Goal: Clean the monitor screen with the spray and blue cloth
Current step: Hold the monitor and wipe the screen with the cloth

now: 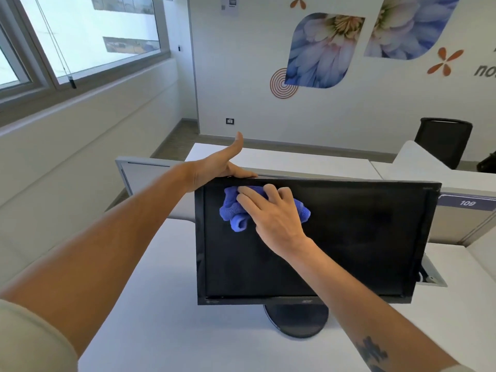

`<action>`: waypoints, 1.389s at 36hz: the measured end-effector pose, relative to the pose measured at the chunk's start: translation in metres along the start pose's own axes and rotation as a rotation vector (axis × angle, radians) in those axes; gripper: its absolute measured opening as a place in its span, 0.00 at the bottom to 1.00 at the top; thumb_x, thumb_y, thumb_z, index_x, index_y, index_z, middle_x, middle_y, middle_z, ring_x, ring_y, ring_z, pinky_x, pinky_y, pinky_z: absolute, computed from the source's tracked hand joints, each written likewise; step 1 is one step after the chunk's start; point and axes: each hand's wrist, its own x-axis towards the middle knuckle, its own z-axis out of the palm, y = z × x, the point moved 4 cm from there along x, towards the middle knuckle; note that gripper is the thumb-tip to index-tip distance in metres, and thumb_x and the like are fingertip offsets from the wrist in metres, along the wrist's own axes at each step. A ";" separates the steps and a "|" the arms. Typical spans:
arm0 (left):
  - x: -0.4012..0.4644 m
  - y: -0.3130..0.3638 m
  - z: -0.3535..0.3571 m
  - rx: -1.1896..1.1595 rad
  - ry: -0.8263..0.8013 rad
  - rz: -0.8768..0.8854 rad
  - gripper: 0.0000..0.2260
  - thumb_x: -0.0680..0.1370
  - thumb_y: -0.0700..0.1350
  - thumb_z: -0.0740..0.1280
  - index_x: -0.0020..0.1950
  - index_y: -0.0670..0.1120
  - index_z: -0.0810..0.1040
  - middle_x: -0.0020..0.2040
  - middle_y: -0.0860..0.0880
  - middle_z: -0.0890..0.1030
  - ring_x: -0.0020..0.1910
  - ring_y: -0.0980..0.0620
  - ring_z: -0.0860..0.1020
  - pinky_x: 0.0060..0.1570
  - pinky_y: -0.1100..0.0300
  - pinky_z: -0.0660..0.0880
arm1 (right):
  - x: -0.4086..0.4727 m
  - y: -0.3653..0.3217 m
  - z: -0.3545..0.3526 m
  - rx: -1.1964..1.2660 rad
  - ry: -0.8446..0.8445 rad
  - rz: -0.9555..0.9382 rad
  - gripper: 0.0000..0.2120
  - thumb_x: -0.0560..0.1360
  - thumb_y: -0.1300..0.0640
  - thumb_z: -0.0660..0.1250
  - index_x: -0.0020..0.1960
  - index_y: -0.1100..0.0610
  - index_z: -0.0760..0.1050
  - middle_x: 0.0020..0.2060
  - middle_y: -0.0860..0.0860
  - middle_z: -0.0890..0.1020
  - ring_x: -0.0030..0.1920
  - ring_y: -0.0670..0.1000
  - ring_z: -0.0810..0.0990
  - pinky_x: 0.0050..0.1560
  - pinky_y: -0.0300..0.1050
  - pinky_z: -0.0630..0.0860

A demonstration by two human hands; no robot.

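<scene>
A black monitor [349,237] stands on a round base [298,320] on the white desk [166,304], its screen dark. My right hand [271,213] lies flat on a bunched blue cloth [236,210] and presses it against the upper left part of the screen. At the monitor's top left corner my left hand [214,167] rests on the top edge. Its thumb sticks up, one finger lies along the edge, and the other fingers are hidden behind the monitor. No spray bottle is in view.
A grey partition [145,173] runs behind the monitor, with more white desks [295,159] beyond it. A black office chair [442,140] stands at the back right. A cable opening [429,277] sits in the desk right of the monitor. Windows [80,36] line the left wall.
</scene>
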 end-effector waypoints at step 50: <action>0.019 -0.021 0.009 -0.054 0.095 0.214 0.34 0.73 0.78 0.48 0.56 0.64 0.88 0.59 0.61 0.87 0.63 0.55 0.82 0.68 0.58 0.71 | -0.210 0.253 -0.049 -0.382 -0.148 0.770 0.28 0.73 0.65 0.73 0.73 0.58 0.74 0.64 0.55 0.82 0.54 0.58 0.76 0.52 0.53 0.68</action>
